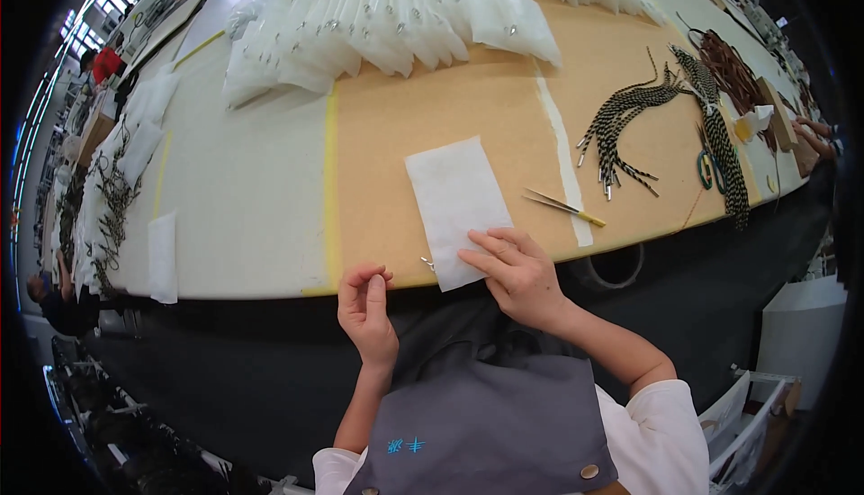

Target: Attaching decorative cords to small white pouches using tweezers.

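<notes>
A white, soft-looking rectangular pouch (459, 193) lies slightly askew on the tan part of the table, close to the front edge. My right hand (517, 272) rests on its lower right part, fingers stretched out over the surface. Small silvery metal pieces (427, 263) peek out beside the pouch's lower left edge; what they belong to is hidden. Left of them, at the table edge, my left hand (364, 308) is raised with thumb and fingers pinched together. I cannot make out anything between them. To the right of the pouch lie tweezers (565, 208) with a yellow end.
White pouches (378, 22) with metal bits stand in rows at the back. Black-and-tan cords (621, 121), green-handled scissors (709, 171) and brown cords (733, 63) lie right. A white piece (163, 256) lies left. Other people work at both sides, one in red (109, 65).
</notes>
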A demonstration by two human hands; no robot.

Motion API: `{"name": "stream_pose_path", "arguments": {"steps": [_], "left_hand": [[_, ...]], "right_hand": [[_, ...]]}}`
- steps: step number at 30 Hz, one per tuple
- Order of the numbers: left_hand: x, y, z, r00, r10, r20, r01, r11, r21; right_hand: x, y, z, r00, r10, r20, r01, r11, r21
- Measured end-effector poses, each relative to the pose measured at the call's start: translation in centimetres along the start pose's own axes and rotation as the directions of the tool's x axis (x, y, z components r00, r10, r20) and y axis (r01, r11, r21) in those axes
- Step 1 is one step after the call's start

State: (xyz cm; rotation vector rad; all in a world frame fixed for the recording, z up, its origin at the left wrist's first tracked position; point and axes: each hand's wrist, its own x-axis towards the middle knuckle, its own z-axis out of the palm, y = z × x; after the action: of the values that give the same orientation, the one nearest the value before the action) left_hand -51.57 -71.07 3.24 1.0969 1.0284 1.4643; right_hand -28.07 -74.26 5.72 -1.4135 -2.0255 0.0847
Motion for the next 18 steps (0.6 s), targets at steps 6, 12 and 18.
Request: {"name": "stream_pose_path", "arguments": {"steps": [6, 12, 18], "left_hand": [[-2.9, -1.3, -1.5, 0.999, 0.036, -0.024, -0.033, 0.988, 0.15], [-0.3, -0.3, 0.1, 0.906, 0.223, 0.36, -0.387, 0.782, 0.489], [1.3, 0.5, 1.3, 0.855, 0.101, 0.509, -0.396, 0.761, 0.514]], "right_hand": [[-1.9, 0.1, -3.1, 0.905, 0.426, 0.002, -0.426, 0.903, 0.056], [-1.5, 0.4, -2.5, 0.88, 0.458, 0.13, -0.46, 0.888, -0.01], [-0.8, 1.8, -2.0, 0.976, 0.217, -0.027, -0.205, 0.951, 0.23]]}}
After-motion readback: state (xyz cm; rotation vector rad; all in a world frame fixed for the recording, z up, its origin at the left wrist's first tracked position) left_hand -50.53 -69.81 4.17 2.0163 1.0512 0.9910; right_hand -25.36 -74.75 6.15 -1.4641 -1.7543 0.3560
